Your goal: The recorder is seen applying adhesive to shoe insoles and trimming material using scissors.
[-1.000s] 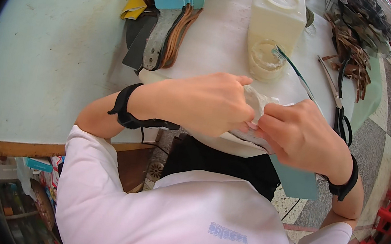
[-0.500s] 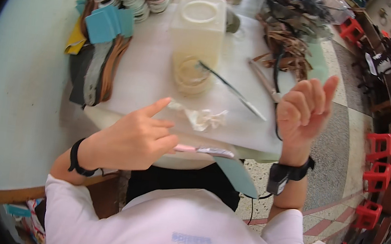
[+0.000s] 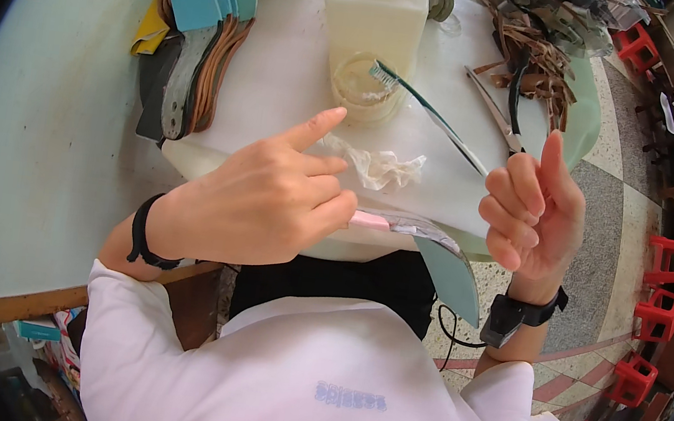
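Note:
My left hand (image 3: 255, 188) is near the table's front edge, forefinger stretched toward the jar and the other fingers curled. Under its fingertips is a pink and grey shoe-upper piece (image 3: 373, 221) with a blue-grey flap hanging past the edge; my thumb is hidden, but the hand seems to grip it. To the right, my empty right hand (image 3: 533, 205) is raised, fingers loosely bent and thumb apart. Beside it ends the handle of a toothbrush (image 3: 440, 126), whose bristles rest on a round jar (image 3: 358, 104) of pale glue-like stuff. Crumpled tissue (image 3: 382, 168) lies before the jar.
A translucent square container (image 3: 375, 17) stands behind the jar. Scissors (image 3: 496, 112) lie by leather scraps (image 3: 532, 58) at right. Stacked strips (image 3: 201, 84) with blue flaps (image 3: 203, 0) sit at left. Red stools (image 3: 667, 259) line the floor on the right.
The view has shifted, so the table sits higher in it. My right hand has come down a little, its fingers and thumb turned differently. The left hand stays at the shoe-upper piece.

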`<state>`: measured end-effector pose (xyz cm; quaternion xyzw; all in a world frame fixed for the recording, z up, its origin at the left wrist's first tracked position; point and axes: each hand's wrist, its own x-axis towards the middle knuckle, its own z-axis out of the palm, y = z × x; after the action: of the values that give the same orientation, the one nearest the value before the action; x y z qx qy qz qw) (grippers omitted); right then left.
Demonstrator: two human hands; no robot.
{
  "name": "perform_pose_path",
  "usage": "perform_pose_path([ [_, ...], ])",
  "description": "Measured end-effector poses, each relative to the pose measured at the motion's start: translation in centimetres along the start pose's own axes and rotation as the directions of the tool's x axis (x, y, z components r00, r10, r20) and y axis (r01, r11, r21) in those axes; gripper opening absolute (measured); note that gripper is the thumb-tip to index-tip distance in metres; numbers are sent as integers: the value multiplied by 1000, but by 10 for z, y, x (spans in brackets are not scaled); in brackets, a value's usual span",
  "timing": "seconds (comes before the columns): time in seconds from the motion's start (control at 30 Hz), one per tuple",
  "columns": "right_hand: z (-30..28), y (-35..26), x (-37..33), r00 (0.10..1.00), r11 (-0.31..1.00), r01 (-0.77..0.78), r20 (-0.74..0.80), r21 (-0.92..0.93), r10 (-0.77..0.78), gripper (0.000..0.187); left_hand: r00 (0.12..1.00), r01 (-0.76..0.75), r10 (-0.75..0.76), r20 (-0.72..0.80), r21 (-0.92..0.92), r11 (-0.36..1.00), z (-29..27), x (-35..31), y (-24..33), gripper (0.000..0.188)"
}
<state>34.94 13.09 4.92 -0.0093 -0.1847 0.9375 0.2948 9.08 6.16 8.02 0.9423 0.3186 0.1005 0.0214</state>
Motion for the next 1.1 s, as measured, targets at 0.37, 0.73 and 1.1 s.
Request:
perform_pose_path([
  [0.37, 7, 7, -14, 987, 973, -72, -158, -220, 37, 53, 1000, 23, -23, -13, -32, 999, 2, 2, -2, 15],
  [0.73, -2, 7, -28, 929, 825, 113, -236, -554, -286, 45, 997, 70, -73, -24, -105, 992, 4, 3, -4, 17],
  [1.1, 0, -14, -39, 779, 493, 66, -264, -868, -568, 28, 979, 133, -150, -139, -127, 983, 16, -4, -8, 11],
])
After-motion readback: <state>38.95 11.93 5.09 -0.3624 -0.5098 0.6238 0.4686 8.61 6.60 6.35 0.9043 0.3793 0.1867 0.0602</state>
